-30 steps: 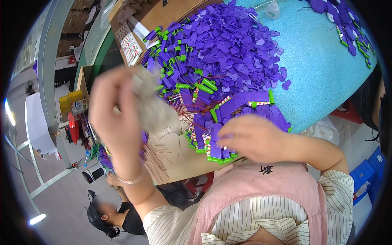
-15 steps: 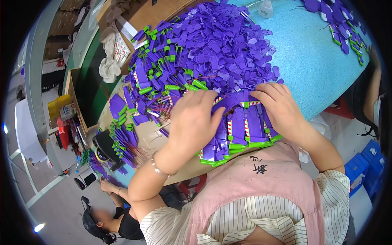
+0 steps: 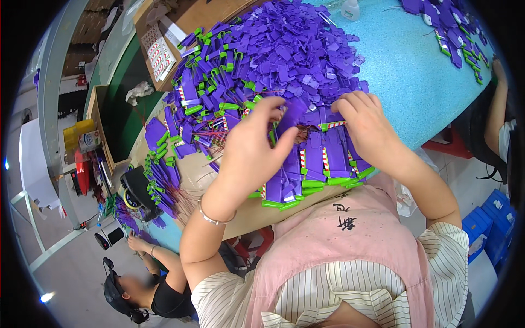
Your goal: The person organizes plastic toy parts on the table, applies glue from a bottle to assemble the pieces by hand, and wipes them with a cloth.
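Note:
My left hand is closed, its thumb and fingers pinching a flat purple plastic piece that stands tilted above the work. Opposite it, my right hand has its fingertips curled down on a purple piece with a green edge and a red-and-white striped strip. Between the hands and my apron lies a row of purple pieces with green ends, several with striped strips. Thin dark red wires show near the left fingertips. The exact grip of the right fingers is partly hidden.
A large heap of purple pieces rises beyond my hands, with green-ended ones on its left. Left stands a black tape dispenser. Striped sticker sheets lie in a wooden tray. A small white bottle stands at the back. Co-workers sit on both sides.
My left hand has lifted and tilted the purple piece up from the work. My right hand stays over the striped piece. The whitish crumpled cloth no longer covers the sticker sheets.

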Demonstrator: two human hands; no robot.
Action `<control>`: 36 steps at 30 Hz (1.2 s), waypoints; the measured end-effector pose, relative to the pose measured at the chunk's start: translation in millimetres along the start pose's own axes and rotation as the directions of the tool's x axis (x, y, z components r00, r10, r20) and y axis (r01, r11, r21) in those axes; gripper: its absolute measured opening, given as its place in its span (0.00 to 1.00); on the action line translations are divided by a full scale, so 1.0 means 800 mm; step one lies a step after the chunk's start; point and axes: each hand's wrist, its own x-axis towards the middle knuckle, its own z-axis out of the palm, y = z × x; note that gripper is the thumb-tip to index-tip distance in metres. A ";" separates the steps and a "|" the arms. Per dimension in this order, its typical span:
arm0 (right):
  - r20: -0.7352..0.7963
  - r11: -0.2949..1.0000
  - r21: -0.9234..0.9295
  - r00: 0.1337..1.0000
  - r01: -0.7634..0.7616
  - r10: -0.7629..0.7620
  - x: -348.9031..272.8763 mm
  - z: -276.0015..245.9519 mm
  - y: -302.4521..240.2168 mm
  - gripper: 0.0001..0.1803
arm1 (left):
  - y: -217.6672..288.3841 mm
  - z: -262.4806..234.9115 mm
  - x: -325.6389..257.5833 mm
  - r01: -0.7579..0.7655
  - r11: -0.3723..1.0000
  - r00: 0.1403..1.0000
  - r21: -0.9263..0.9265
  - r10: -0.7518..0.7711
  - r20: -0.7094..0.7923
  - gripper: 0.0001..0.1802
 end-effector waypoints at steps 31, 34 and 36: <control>0.230 0.993 0.095 0.972 -0.066 0.043 0.031 -0.032 -0.006 0.18 | -0.384 -0.217 0.077 0.602 0.755 0.676 0.260 -0.307 -0.670 0.23; 0.194 0.974 0.212 0.980 -0.084 0.043 0.030 -0.038 -0.006 0.20 | -0.312 -0.215 0.093 0.450 0.862 0.597 0.231 -0.099 -0.796 0.20; 0.242 0.971 0.200 0.967 -0.129 0.079 0.025 -0.047 -0.009 0.21 | -0.239 -0.205 0.105 0.125 0.963 0.658 0.239 0.100 -0.747 0.22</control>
